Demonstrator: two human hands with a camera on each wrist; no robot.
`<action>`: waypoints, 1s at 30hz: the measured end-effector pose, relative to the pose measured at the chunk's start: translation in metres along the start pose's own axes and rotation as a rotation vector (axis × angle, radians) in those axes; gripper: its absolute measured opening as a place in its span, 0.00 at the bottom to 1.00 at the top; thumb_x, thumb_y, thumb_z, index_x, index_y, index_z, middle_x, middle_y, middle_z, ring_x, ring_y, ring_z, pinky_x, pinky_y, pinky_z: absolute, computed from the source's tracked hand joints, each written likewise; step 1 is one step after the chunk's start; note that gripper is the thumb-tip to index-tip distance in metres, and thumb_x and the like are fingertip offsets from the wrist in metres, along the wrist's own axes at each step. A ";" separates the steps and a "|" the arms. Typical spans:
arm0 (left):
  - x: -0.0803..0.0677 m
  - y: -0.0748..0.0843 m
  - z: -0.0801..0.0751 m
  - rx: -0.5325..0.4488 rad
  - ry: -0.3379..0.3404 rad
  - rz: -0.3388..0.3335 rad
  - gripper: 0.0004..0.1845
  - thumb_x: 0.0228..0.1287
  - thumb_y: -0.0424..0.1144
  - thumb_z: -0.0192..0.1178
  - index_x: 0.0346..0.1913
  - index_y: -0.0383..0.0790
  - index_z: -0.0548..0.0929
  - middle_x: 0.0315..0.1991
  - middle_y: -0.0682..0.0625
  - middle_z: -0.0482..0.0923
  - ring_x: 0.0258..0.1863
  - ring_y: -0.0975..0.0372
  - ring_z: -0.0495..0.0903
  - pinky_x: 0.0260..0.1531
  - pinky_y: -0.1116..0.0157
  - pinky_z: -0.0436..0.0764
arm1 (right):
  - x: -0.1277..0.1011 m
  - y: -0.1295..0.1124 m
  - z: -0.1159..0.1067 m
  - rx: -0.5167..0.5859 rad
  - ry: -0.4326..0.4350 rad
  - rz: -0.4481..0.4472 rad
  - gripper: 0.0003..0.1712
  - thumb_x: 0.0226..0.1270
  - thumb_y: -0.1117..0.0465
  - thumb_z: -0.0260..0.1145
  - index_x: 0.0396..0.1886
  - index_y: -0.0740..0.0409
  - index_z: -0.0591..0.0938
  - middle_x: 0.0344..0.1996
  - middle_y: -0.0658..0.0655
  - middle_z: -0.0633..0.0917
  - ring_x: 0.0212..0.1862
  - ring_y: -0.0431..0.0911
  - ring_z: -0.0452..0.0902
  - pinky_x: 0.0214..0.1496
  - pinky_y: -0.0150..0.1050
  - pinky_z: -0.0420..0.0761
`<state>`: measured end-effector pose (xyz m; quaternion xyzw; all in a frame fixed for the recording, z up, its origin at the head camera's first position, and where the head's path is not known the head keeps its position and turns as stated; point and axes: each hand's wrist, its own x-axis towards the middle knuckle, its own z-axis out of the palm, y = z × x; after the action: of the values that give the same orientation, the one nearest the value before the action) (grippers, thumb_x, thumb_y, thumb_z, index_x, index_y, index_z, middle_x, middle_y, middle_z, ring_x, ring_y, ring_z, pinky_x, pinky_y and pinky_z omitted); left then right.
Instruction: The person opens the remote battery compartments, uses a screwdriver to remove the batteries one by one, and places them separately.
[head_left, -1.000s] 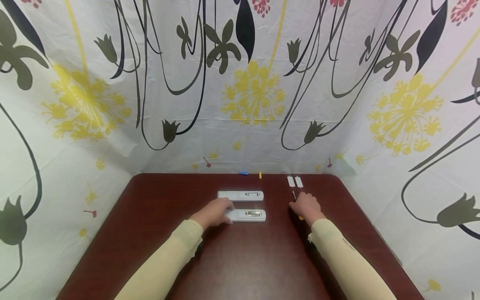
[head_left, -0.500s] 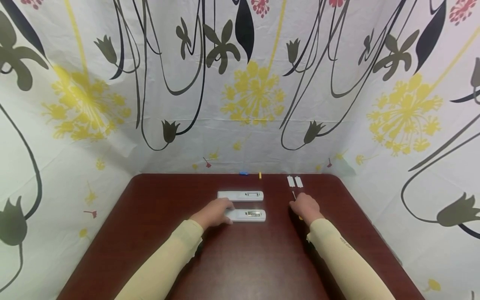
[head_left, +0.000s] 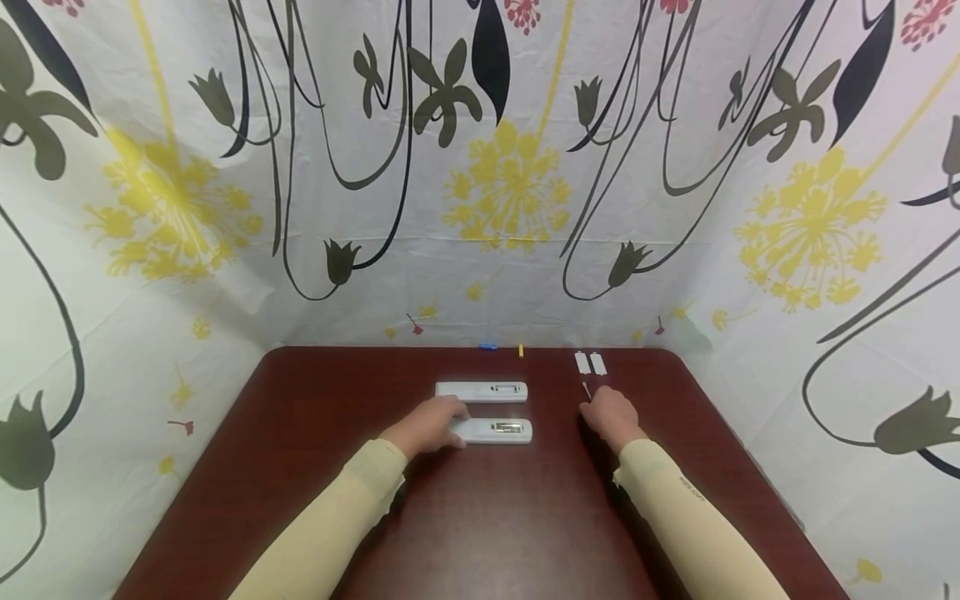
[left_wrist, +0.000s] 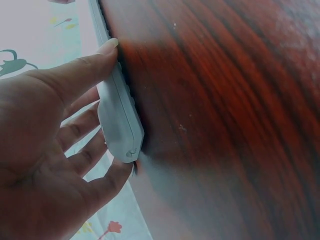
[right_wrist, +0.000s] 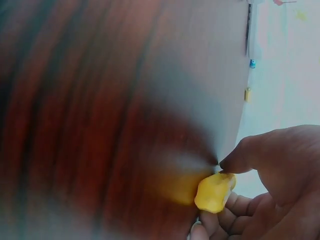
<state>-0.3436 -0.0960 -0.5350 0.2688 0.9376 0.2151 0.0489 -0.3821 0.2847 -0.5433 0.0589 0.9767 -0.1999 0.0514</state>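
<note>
Two white test cassettes lie side by side on the dark red table (head_left: 315, 433). My left hand (head_left: 431, 423) holds the left end of the near cassette (head_left: 497, 431) between thumb and fingers (left_wrist: 82, 72); the left wrist view shows the cassette (left_wrist: 120, 120) edge-on. The far cassette (head_left: 483, 391) lies untouched. My right hand (head_left: 609, 412) rests on the table to the right, and its thumb and fingers (right_wrist: 270, 160) pinch a small yellow piece (right_wrist: 215, 192). A thin stick (head_left: 587, 389) shows just beyond its fingertips.
Two small white strips (head_left: 589, 362) lie near the table's back edge on the right. A tiny blue piece (head_left: 488, 346) and a tiny yellow piece (head_left: 521, 351) sit at the back middle. Flower-patterned cloth (head_left: 495, 183) walls the table on three sides.
My right hand has shifted slightly, and the yellow bit that showed beneath it in the head view is now covered. The left hand and both cassettes have not moved.
</note>
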 end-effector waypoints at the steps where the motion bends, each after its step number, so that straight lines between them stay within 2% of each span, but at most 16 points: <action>1: 0.000 0.000 0.000 0.000 0.000 0.000 0.22 0.66 0.41 0.83 0.59 0.39 0.88 0.57 0.46 0.86 0.63 0.52 0.83 0.68 0.52 0.79 | 0.000 0.000 0.000 -0.003 0.009 -0.004 0.21 0.82 0.53 0.61 0.28 0.61 0.84 0.26 0.60 0.84 0.27 0.55 0.80 0.34 0.50 0.79; 8: 0.000 0.000 0.000 0.000 -0.001 -0.004 0.23 0.66 0.41 0.82 0.60 0.39 0.88 0.58 0.45 0.86 0.64 0.52 0.82 0.69 0.52 0.79 | 0.003 0.004 0.000 0.020 0.062 -0.054 0.19 0.79 0.54 0.63 0.27 0.61 0.82 0.25 0.60 0.82 0.27 0.55 0.76 0.35 0.51 0.77; 15: -0.001 0.002 -0.001 -0.003 -0.005 -0.017 0.22 0.66 0.41 0.82 0.59 0.39 0.88 0.58 0.46 0.86 0.63 0.52 0.82 0.69 0.52 0.79 | 0.002 0.003 -0.004 0.056 0.082 -0.062 0.15 0.79 0.54 0.63 0.39 0.64 0.80 0.31 0.62 0.83 0.31 0.57 0.77 0.36 0.52 0.78; 24: 0.000 0.001 0.000 -0.002 -0.008 -0.017 0.22 0.66 0.41 0.82 0.59 0.39 0.88 0.58 0.47 0.86 0.62 0.53 0.83 0.68 0.52 0.79 | 0.004 0.005 0.000 0.086 0.095 -0.055 0.15 0.78 0.54 0.62 0.42 0.64 0.80 0.33 0.62 0.83 0.32 0.57 0.77 0.35 0.52 0.78; 30: -0.001 0.002 -0.001 -0.011 -0.009 -0.017 0.22 0.66 0.41 0.82 0.59 0.39 0.88 0.57 0.47 0.86 0.62 0.53 0.82 0.68 0.51 0.79 | 0.002 0.004 0.000 0.098 0.105 -0.067 0.17 0.78 0.55 0.60 0.51 0.66 0.80 0.42 0.66 0.86 0.37 0.58 0.79 0.39 0.55 0.79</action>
<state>-0.3416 -0.0954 -0.5328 0.2616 0.9384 0.2187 0.0565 -0.3831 0.2885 -0.5451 0.0389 0.9685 -0.2459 -0.0095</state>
